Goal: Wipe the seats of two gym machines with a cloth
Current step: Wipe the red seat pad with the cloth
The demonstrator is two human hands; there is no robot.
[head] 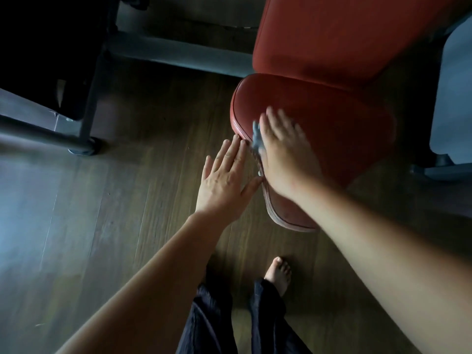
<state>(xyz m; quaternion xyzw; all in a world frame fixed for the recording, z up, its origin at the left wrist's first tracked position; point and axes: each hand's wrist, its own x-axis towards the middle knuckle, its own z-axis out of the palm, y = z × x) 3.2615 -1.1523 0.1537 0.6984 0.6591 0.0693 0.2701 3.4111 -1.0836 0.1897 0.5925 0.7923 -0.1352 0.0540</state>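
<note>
A red padded seat (344, 129) of a gym machine lies right of centre, with its red backrest (344, 39) rising behind it. My right hand (283, 152) lies flat on the seat's left part, fingers straight and blurred, pressing a grey cloth (256, 139) of which only an edge shows beside the palm. My left hand (227, 177) is spread flat beside the seat's left rim, with its fingertips and thumb touching that rim. Most of the cloth is hidden under my right hand.
A wooden floor (115, 213) spreads below. A dark machine frame with a metal leg and foot (84, 146) stands at the left, a grey beam (178, 54) runs along the back, and pale machine parts (452, 98) flank the seat's right. My bare foot (279, 274) stands below the seat.
</note>
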